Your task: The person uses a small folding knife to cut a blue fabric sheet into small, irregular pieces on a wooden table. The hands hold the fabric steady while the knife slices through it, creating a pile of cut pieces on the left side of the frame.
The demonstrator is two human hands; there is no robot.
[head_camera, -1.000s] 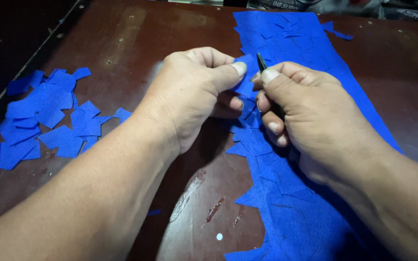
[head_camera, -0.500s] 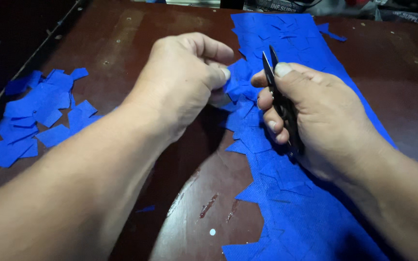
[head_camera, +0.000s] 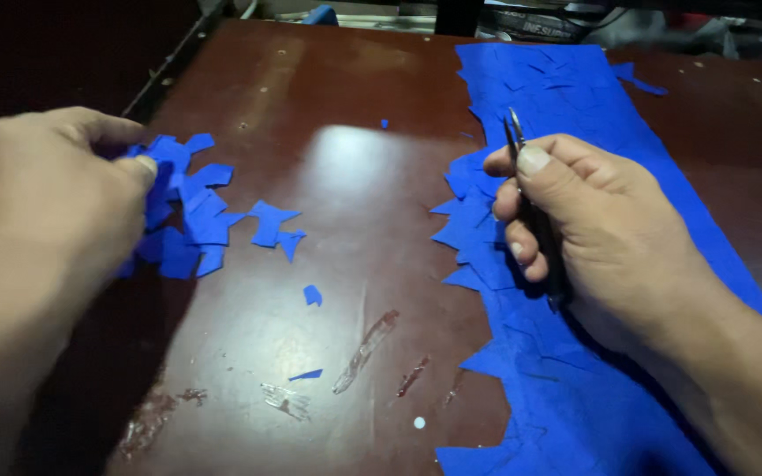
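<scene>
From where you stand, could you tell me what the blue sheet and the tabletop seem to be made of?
Blue sheet: probably felt or thin matte fabric, no shine, with jagged cut edges. Tabletop: looks like dark red-brown varnished wood, glossy, since it mirrors the light.

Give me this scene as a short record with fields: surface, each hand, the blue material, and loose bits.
surface: dark reddish-brown table, glossy, with scuffs and smears near the front edge
left hand: left hand at the pile of blue cut pieces, fingers on its near edge
right hand: right hand closed around small black scissors, blades shut and pointing up
blue material: long blue sheet along the right side, its left edge cut jagged
loose bits: small blue scraps on the table between pile and sheet
</scene>
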